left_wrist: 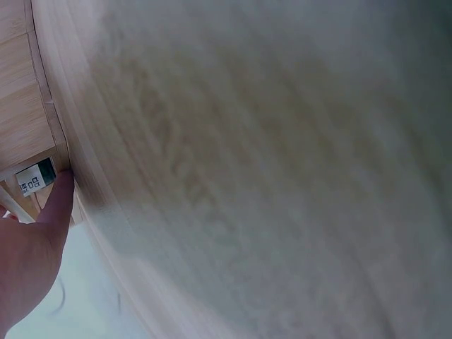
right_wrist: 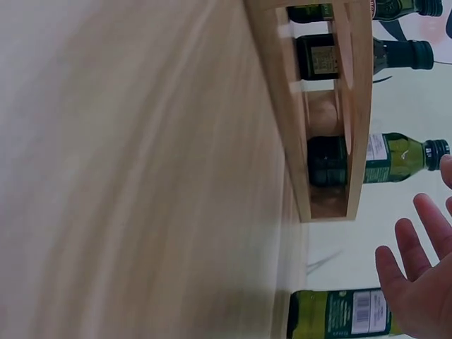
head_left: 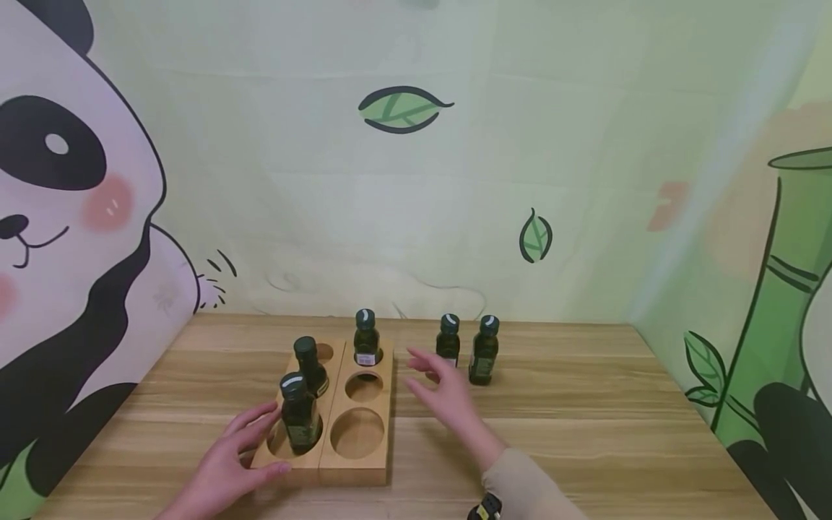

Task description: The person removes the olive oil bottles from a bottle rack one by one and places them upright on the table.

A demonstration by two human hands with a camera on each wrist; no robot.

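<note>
A wooden rack (head_left: 354,474) with round holes stands on the table. Dark green bottles sit in it: one in the front left hole (head_left: 302,419), another in the middle left hole (head_left: 310,367), a third in the back right hole (head_left: 367,339). My left hand (head_left: 224,462) touches the rack's front left corner, thumb along the front, fingers beside the nearest bottle. Fingers spread and holding nothing, my right hand (head_left: 451,397) hovers right of the rack. Behind it, two similar bottles stand on the table, a left one (head_left: 448,334) partly hidden by the hand and a right one (head_left: 484,354).
The wood-grain table (head_left: 572,433) runs back to a pale green cloth (head_left: 292,144) printed with a panda, leaves and bamboo. A dark wrist device (head_left: 486,508) shows below the right sleeve (head_left: 529,484).
</note>
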